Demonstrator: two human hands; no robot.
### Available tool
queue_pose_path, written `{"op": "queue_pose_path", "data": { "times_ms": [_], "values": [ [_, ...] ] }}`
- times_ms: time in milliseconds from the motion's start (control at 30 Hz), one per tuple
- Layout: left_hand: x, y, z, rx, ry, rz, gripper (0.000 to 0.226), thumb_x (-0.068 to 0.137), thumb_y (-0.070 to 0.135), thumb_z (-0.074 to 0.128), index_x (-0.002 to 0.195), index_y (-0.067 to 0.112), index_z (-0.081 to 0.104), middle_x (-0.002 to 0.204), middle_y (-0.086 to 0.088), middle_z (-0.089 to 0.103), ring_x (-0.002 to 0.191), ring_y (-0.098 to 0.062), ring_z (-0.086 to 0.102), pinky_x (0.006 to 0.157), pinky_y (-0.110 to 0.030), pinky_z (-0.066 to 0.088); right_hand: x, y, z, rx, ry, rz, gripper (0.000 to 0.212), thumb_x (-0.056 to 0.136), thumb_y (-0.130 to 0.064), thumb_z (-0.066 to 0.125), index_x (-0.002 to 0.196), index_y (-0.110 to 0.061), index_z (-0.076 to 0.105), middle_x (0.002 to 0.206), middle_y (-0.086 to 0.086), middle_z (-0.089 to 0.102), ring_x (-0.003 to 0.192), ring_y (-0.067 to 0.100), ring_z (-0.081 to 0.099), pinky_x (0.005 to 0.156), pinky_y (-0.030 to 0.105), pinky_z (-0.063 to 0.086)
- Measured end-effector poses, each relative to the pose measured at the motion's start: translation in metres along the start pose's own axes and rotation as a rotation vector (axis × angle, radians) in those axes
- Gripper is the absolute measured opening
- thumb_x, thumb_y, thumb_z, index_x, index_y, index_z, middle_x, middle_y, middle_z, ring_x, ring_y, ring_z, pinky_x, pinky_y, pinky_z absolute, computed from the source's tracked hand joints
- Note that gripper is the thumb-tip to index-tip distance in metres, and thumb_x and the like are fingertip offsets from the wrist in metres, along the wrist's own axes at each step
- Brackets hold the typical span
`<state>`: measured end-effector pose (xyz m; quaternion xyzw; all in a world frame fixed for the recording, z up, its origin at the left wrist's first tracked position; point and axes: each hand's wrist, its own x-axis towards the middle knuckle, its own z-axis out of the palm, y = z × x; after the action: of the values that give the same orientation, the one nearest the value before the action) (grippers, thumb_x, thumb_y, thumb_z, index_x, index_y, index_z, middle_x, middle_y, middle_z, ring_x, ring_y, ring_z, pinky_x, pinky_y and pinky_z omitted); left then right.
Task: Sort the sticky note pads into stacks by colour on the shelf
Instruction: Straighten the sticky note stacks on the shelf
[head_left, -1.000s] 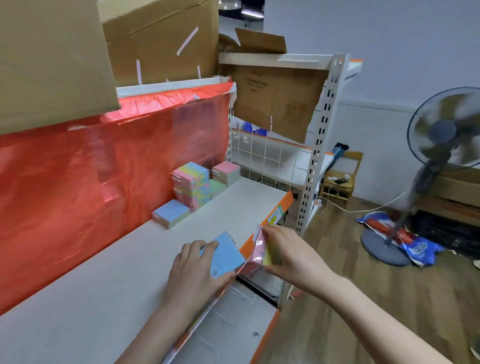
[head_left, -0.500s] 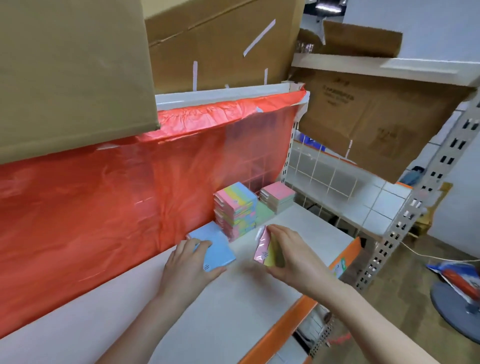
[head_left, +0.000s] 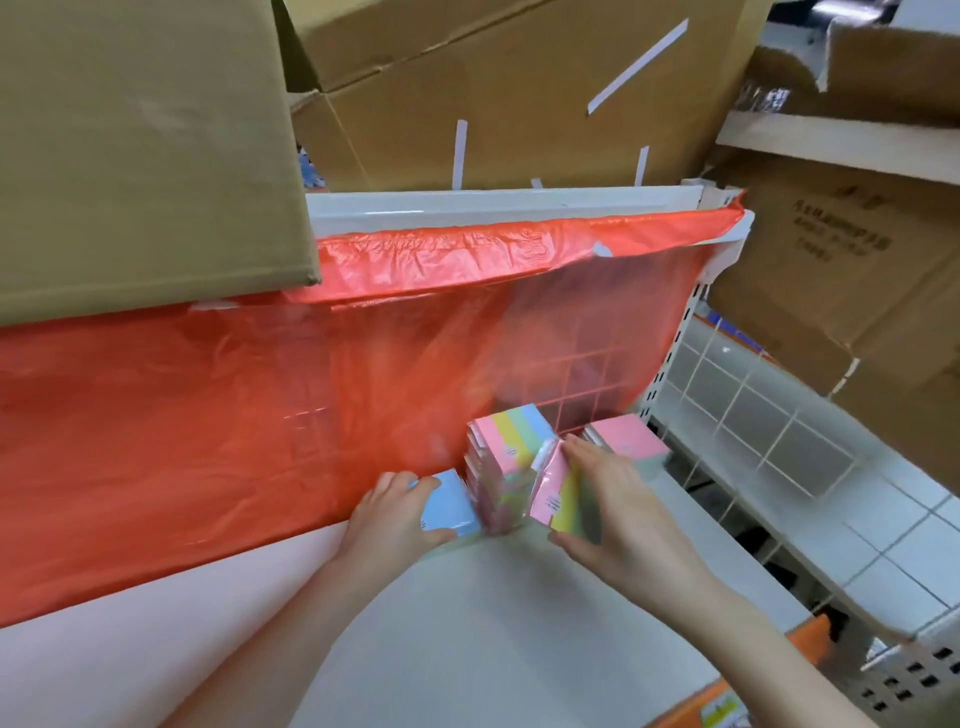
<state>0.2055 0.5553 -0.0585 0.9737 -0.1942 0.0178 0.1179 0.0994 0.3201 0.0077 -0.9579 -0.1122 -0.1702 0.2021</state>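
Observation:
My left hand (head_left: 387, 519) grips a light blue sticky note pad (head_left: 448, 501) low against the red plastic sheet, just left of a tall stack of multicolour striped pads (head_left: 511, 457). In my right hand (head_left: 613, 506) is a wrapped pink-and-yellow striped pad (head_left: 558, 499), pinched by its edges and tilted, right in front of that stack. A shorter stack of pink pads (head_left: 631, 440) stands behind my right hand at the shelf's back corner. All of this sits on the white shelf board (head_left: 467, 623).
A red plastic sheet (head_left: 208, 415) hangs along the shelf's back. Large cardboard boxes (head_left: 493, 88) sit on the level above. A white wire-grid panel (head_left: 753, 415) closes the right end, with a tiled shelf beyond. The shelf's orange front edge (head_left: 727, 691) runs at lower right.
Both hands moved forward to the stacks at the back of the shelf. The blue pad now sits low beside the multicolour stack, and the striped pad has come right up to it.

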Motion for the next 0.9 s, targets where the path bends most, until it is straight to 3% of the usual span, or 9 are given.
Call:
{"op": "queue_pose_path", "data": {
  "times_ms": [100,200,400,567,900],
  "values": [
    [0.003,0.003,0.004,0.004,-0.001,-0.034,0.064,0.082,0.062,0.054,0.136,0.032,0.041,0.132,0.012,0.043,0.124,-0.012,0.035,0.098,-0.025,0.034,0.014,0.009,-0.009,0.021,0.015,-0.059,0.079,0.075,-0.053,0.055,0.143,-0.02,0.031,0.146,-0.006,0.037,0.131,0.009,0.034,0.106,0.018,0.024],
    [0.001,0.006,0.007,0.018,0.005,-0.041,0.061,0.084,0.061,0.052,0.137,0.034,0.04,0.134,0.011,0.041,0.126,-0.012,0.033,0.098,-0.025,0.033,0.029,0.018,-0.016,0.052,0.038,-0.113,0.079,0.074,-0.039,0.065,0.143,-0.017,0.031,0.147,-0.004,0.036,0.134,0.011,0.034,0.109,0.025,0.026],
    [-0.004,0.009,0.008,0.023,-0.016,-0.022,0.065,0.082,0.065,0.049,0.139,0.033,0.038,0.14,0.008,0.037,0.13,-0.014,0.031,0.104,-0.025,0.029,0.059,0.031,-0.024,0.079,-0.016,-0.126,0.082,0.075,-0.022,0.073,0.145,-0.014,0.03,0.148,-0.004,0.034,0.134,0.01,0.028,0.107,0.01,0.015],
    [-0.005,0.009,0.005,0.01,-0.054,-0.01,0.065,0.084,0.059,0.054,0.141,0.033,0.033,0.142,0.01,0.031,0.133,-0.012,0.025,0.106,-0.024,0.026,0.084,0.031,-0.023,0.078,-0.196,-0.172,0.084,0.077,-0.023,0.071,0.146,-0.017,0.024,0.149,-0.003,0.03,0.136,0.008,0.023,0.108,0.012,0.016],
    [-0.001,0.009,-0.004,-0.117,-0.14,0.003,0.063,0.083,0.042,0.063,0.137,0.028,0.035,0.135,0.013,0.033,0.126,-0.008,0.027,0.098,-0.016,0.033,0.134,0.013,-0.023,-0.079,-0.584,-0.239,0.081,0.078,-0.021,0.071,0.145,-0.018,0.026,0.145,0.0,0.035,0.133,0.016,0.031,0.105,0.021,0.028]
  ]
}}
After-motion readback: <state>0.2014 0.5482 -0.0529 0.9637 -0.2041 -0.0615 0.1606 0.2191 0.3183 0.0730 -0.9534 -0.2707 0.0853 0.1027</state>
